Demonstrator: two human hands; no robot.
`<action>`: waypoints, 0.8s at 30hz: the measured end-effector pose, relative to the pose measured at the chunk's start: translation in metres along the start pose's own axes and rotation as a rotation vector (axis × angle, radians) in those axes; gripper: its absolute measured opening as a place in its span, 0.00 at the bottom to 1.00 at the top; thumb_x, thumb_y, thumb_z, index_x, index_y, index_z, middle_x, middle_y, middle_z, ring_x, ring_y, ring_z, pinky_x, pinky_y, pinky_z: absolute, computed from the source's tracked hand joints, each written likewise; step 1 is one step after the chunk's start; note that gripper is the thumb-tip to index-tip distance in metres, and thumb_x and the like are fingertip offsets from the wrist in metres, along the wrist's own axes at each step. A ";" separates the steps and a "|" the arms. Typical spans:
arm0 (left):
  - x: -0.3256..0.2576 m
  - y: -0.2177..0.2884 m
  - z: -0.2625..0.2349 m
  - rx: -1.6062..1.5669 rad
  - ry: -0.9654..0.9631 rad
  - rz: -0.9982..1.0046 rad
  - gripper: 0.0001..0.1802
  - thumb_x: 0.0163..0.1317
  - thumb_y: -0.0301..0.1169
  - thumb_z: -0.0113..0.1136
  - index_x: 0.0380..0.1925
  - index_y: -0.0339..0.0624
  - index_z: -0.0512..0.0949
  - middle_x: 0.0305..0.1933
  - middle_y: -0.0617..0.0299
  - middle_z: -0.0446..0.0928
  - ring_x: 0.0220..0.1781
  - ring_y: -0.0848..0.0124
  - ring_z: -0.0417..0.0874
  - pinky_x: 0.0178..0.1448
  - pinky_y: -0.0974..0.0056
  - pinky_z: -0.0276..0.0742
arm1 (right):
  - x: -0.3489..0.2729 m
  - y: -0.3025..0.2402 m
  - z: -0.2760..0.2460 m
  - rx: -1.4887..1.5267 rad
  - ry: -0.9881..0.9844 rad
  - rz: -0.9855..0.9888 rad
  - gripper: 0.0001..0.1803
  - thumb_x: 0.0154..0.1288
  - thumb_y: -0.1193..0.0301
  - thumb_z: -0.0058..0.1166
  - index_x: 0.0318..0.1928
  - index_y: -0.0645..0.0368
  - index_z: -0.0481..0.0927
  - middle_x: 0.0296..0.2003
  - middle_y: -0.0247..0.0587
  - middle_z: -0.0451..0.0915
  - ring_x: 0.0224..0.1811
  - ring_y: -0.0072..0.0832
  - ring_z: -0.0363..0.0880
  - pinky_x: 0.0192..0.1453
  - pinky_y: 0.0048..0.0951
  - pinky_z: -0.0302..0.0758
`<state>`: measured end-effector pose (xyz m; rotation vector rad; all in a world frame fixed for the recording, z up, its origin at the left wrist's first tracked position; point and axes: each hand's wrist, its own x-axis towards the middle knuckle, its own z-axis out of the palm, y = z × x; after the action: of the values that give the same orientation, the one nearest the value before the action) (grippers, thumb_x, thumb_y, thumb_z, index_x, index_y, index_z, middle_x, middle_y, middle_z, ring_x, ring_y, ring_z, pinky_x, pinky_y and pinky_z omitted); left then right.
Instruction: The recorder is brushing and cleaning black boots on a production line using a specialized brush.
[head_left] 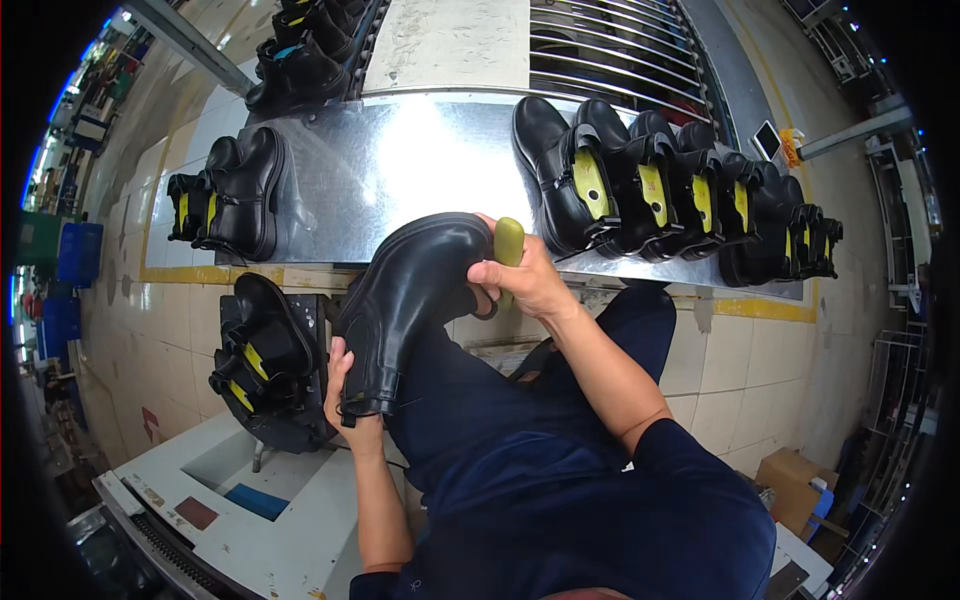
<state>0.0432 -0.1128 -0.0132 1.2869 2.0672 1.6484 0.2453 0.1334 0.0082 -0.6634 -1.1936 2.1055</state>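
Head view, the only one. Boot in work: glossy black ankle boot (405, 285), held up in front of me, over my lap and just at the near edge of the metal table (335, 170). Tilted: toe up and to the right, shaft opening down toward me, pull loop (348, 414) hanging at the low end.

My left hand (345, 385) is cupped at the shaft from the left and below, near the opening; most fingers hidden behind it. My right hand (530, 285) is by the toe, curled round an olive-green handle (509, 245), thumb across it, other fingertips partly out of sight. What the handle ends in, can't tell.

Handling, my judgement: middling weight, more of it toward the sole and toe. Sole and toe look stiff; shaft probably softer, could fold if squeezed. Smooth shiny upper, likely a bit slippery and easy to scuff, not fragile otherwise. Best hold: whole palm under shaft or heel, second support at the toe by the sole edge. Pull loop alone looks too weak a grip; it'd swing.

Around: row of black boots (545, 145) on the table at right, smaller group of boots (250, 185) at left, more on a low stand beside my left hand.
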 end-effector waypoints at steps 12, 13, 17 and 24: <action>0.010 0.007 0.000 0.011 0.010 -0.015 0.23 0.58 0.28 0.66 0.55 0.37 0.82 0.67 0.45 0.79 0.73 0.48 0.75 0.78 0.50 0.65 | 0.010 0.010 -0.003 0.084 0.003 0.037 0.36 0.59 0.68 0.75 0.64 0.66 0.73 0.39 0.34 0.80 0.27 0.19 0.76 0.26 0.20 0.73; 0.010 0.006 -0.002 0.038 -0.001 0.004 0.22 0.58 0.26 0.65 0.55 0.37 0.83 0.66 0.45 0.79 0.73 0.47 0.75 0.77 0.50 0.66 | 0.012 0.012 -0.002 0.093 -0.001 0.029 0.37 0.58 0.67 0.75 0.65 0.66 0.72 0.40 0.34 0.80 0.27 0.19 0.76 0.26 0.20 0.73; 0.015 0.012 -0.005 0.088 -0.020 0.046 0.21 0.58 0.24 0.66 0.54 0.39 0.83 0.66 0.47 0.80 0.72 0.47 0.76 0.75 0.51 0.69 | 0.011 0.016 -0.004 0.078 -0.003 0.013 0.40 0.58 0.63 0.76 0.66 0.65 0.71 0.40 0.36 0.80 0.27 0.21 0.76 0.25 0.21 0.73; 0.018 0.010 -0.005 0.115 -0.018 0.112 0.23 0.56 0.26 0.72 0.53 0.42 0.84 0.65 0.50 0.80 0.71 0.48 0.77 0.72 0.52 0.72 | 0.012 0.017 -0.005 0.093 0.016 -0.040 0.32 0.61 0.67 0.71 0.62 0.64 0.72 0.42 0.38 0.80 0.29 0.23 0.77 0.25 0.23 0.73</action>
<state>0.0340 -0.1030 0.0035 1.4739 2.1440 1.5758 0.2358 0.1383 -0.0099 -0.6085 -1.0844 2.1040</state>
